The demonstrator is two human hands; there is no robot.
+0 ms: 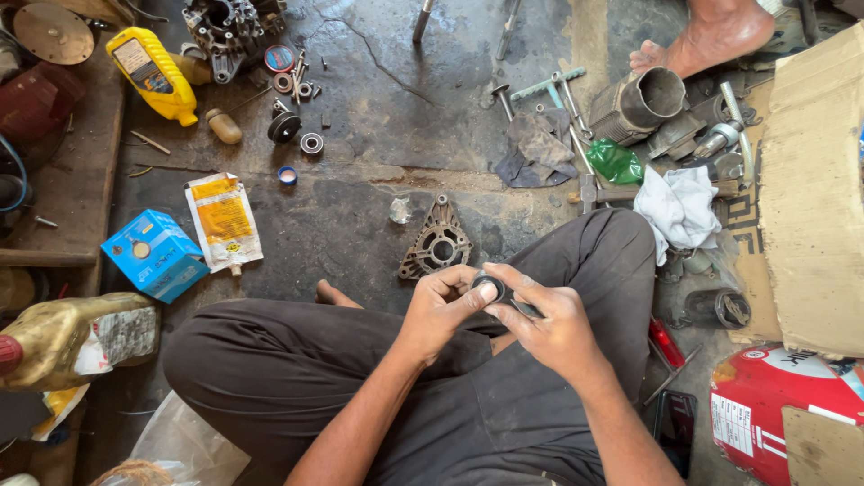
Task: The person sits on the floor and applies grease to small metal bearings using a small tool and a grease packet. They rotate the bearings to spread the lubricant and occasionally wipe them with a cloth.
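Left hand [438,310]: closed around a small round bearing [489,286], held over the lap; thumb and fingers are pressed against its rim.
Right hand [544,319]: closed on the same bearing from the other side, with a thin dark tool [522,306] gripped under the fingers; what kind of tool it is cannot be told.
Bearing position: between both hands, above the dark trousers [405,378], just below the metal housing on the floor.
Metal housing [436,241]: a triangular cast cover with a round central bore, laid flat on the concrete floor [360,216] just beyond the hands.
Blue carton [155,254]: a small box with a round emblem on its top, placed at the left on the floor.
Sachet [224,222]: a flat white pouch with an orange-yellow label panel and a small spout at its lower end, laid just beside the blue carton.
Yellow bottle [153,74]: laid on its side at the upper left, a pale label on its face.
Red tank [778,409]: rounded, red and white, with a white label strip, at the lower right.
Cardboard [814,189]: a brown sheet at the right edge.
White rag [677,207]: crumpled beside a green bag [616,163].
Bare foot [711,38]: another person's, at the upper right, near a metal cylinder [641,103].
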